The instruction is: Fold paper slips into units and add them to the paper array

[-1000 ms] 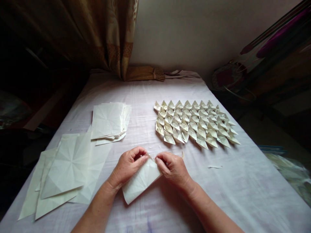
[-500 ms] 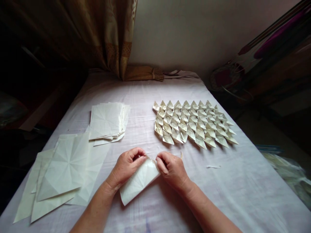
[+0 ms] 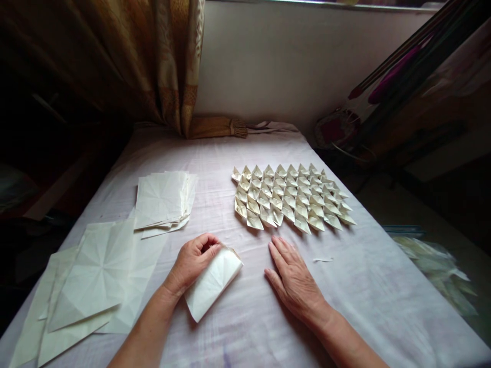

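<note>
The left hand [image 3: 194,263] curls knuckles-up, its grip clamped on the top corner of a folded paper sheet [image 3: 212,284] lying on the table [image 3: 245,153]. The right hand [image 3: 294,278] rests flat beside it, palm down, fingers straight, grip apart.

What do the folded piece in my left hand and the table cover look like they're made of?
The folded piece, held in the left hand, looks like thin cream paper, matte, keeping sharp creases. The table cover seems to be pale woven cloth, judging by its soft wrinkles.
</note>
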Demonstrator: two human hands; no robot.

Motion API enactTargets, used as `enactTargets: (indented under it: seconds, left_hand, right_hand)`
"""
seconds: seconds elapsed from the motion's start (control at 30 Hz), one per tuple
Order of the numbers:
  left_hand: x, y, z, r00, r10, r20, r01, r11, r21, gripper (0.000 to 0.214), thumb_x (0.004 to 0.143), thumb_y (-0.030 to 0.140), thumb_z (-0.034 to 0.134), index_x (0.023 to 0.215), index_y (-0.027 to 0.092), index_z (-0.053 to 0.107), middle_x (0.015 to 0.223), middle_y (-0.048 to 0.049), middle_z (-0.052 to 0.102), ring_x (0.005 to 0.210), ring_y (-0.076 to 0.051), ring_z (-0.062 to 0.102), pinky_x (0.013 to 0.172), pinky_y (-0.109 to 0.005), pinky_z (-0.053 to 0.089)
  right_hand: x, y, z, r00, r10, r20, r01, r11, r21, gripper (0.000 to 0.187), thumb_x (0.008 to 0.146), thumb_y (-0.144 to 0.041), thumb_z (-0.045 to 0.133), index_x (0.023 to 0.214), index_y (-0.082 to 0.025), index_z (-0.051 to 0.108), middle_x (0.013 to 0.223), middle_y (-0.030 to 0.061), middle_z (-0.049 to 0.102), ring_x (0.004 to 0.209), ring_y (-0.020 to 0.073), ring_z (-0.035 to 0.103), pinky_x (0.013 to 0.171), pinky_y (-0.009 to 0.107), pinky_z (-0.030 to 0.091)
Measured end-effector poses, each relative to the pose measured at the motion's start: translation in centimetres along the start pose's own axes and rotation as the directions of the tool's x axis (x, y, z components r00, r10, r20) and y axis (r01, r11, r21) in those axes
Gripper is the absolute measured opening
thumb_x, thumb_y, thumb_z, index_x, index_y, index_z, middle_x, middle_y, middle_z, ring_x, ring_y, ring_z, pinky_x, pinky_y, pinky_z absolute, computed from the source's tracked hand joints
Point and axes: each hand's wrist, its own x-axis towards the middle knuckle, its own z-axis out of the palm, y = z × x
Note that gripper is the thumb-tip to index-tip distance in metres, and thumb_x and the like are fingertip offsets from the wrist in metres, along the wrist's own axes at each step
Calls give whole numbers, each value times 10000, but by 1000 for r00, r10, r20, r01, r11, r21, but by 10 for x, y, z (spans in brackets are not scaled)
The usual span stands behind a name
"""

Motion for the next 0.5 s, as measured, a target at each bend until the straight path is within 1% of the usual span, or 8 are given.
enactTargets:
  seconds: [0.1,0.2,0.23,0.3,0.33,0.37,0.43,0.5]
  left_hand:
    - [1,5,0,999,29,37,-31,997,77,202,814,372,591,834,185,664,771,-6,686,723,-165,628,657,-244,475]
    - [3,11,3,995,70,74,-83,979,188,189,804,349,594,905,204,662,781,9,684,731,-160,628,681,-247,467]
    - [5,13,4,993,80,90,-98,972,216,203,799,343,598,940,210,656,786,12,686,729,-158,628,682,-247,464]
    - [8,16,8,987,97,125,-126,958,257,232,789,324,603,993,220,638,788,19,689,721,-155,627,675,-246,457]
    - [9,17,9,985,107,139,-142,952,271,240,786,313,602,1007,224,631,789,21,691,721,-153,627,674,-245,454]
    - [10,18,10,982,117,149,-155,947,282,244,785,302,600,1016,227,626,791,23,692,723,-152,628,675,-244,452]
    - [10,19,12,979,131,159,-173,941,292,249,788,291,595,1028,231,621,800,23,696,735,-153,631,682,-243,451]
    - [7,19,12,978,135,156,-177,939,295,250,793,291,595,1035,235,619,814,20,701,753,-157,637,694,-246,453]
  right_hand:
    - [-7,9,-12,995,64,-74,-66,997,-29,455,935,-337,473,1319,-107,556,1405,202,513,1321,335,457,1060,545,419]
    - [1,1,-27,990,48,-136,-38,996,77,354,937,-305,472,1210,-148,634,1287,167,620,1217,290,559,1024,476,462]
    - [7,-7,-29,992,35,-125,-17,990,140,326,936,-288,472,1182,-165,646,1239,148,652,1165,268,595,1000,448,478]
    - [23,-25,-30,997,48,-64,-29,962,271,289,924,-260,477,1137,-188,659,1123,116,708,1039,236,653,920,399,510]
    - [32,-35,-28,998,68,-13,-60,941,333,264,905,-252,501,1102,-191,667,1062,101,727,976,224,672,872,369,519]
    - [40,-44,-24,993,103,58,-118,915,386,239,882,-246,533,1070,-193,670,1000,81,741,879,199,687,803,325,525]
    - [54,-57,-16,964,177,197,-247,871,425,208,831,-241,597,1023,-202,666,881,36,747,725,161,677,688,268,500]
    - [61,-65,-9,938,230,258,-323,851,414,193,811,-229,607,996,-213,660,783,-3,734,650,141,651,622,238,451]
